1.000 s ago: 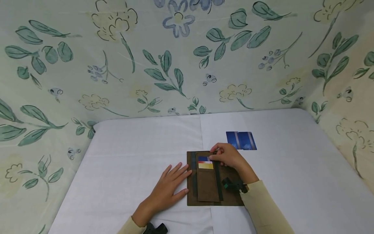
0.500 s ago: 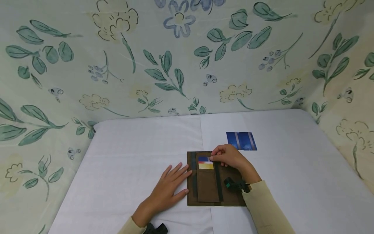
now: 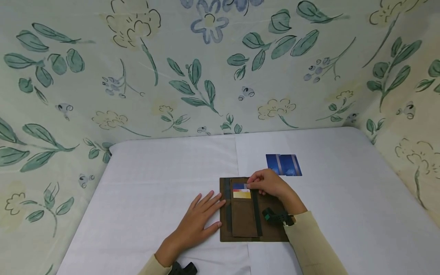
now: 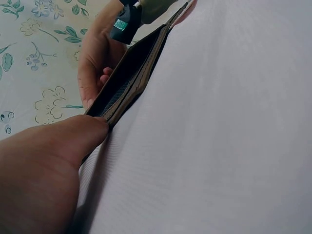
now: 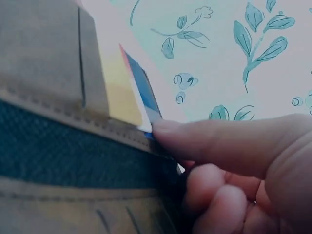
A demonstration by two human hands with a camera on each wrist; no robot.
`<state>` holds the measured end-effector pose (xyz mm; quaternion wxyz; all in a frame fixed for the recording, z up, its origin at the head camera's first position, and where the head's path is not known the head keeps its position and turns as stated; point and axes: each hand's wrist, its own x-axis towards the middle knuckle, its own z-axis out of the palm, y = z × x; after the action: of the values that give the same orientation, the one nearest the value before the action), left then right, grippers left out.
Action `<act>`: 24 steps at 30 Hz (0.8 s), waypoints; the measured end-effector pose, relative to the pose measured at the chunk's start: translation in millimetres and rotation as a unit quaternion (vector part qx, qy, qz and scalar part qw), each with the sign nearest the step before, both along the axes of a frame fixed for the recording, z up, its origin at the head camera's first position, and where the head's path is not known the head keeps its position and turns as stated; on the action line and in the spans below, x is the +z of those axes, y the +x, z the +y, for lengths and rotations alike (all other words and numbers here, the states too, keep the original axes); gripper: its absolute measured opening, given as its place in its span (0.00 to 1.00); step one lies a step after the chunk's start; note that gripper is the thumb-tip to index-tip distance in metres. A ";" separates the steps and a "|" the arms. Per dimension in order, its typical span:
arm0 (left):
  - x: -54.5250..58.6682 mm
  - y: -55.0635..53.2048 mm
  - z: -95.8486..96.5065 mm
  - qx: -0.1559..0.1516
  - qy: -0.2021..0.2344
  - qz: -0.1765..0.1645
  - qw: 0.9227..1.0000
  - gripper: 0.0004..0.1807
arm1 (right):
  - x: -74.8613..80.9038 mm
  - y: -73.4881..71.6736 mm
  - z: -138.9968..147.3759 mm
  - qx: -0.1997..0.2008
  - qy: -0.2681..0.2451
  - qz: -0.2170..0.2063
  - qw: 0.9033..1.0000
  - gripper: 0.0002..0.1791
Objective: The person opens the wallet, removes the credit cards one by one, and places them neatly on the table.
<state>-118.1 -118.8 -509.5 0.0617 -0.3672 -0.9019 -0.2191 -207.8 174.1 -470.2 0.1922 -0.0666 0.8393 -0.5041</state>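
Blue card pinched at wallet's top edge

Brown wallet (image 3: 245, 219) lies unfolded on white tablecloth (image 3: 165, 172), near side of table, approx. centre. Narrow inner panel w/ card pockets on top; dk green strip (image 3: 256, 214) runs down its R side.

R hand (image 3: 269, 185): thumb + index pinching R end of blue card (image 3: 239, 186) in upper pocket; can't tell if leather is caught in the pinch too. Other fingers curled under. Yellow-and-white card (image 3: 242, 194) sits in same pocket, just below the blue, w/ a red stripe showing betw.

L hand (image 3: 199, 221): fingers spread, gripping nothing; fingertips + thumb touch wallet's L edge. L wrist view: thumb against the layered edge.

Pair of blue cards (image 3: 273, 165) flat on cloth, side by side, beyond R hand. Pale sleeves (image 3: 314, 242), dk wrist cam (image 3: 273, 216) on R arm. Floral backdrop (image 3: 206, 122) behind table.
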 end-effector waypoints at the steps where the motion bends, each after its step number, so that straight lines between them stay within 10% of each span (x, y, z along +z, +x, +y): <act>1: 0.6 0.0 -0.1 0.000 0.000 0.000 1.000 0.33 | 0.0 -0.3 -0.2 -0.003 -0.003 -0.002 1.000 0.08; 24: 1.8 0.4 -0.5 0.000 0.003 -0.011 1.000 0.33 | -2.8 -0.1 -1.0 -0.036 -0.021 -0.013 0.999 0.07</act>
<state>-117.7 -119.3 -507.8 0.0525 -0.3648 -0.9018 -0.2259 -207.9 173.1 -473.1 0.1837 -0.0335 0.8277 -0.5292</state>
